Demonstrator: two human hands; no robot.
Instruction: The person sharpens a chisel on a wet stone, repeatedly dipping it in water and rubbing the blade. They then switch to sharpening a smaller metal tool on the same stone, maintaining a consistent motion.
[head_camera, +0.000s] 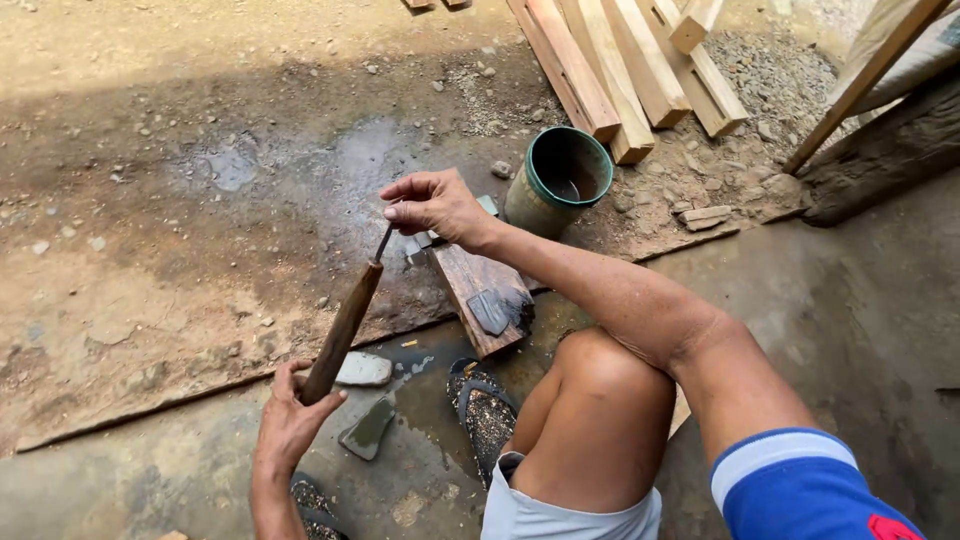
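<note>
The left hand (290, 420) wraps its fingers tight around the butt of a wooden-handled tool (343, 330), held slanted above the wet ground. It looks stiff and fairly light, the handle dry enough for a sure grip; the thin metal end is probably sharp. The right hand (435, 205) pinches that metal tip between pressed fingertips. Below lie flat grey stones (365, 370) and a wet wooden block (485, 295); further right stand a green pot (560, 180) and stacked timber (620, 70), clear of both hands.
</note>
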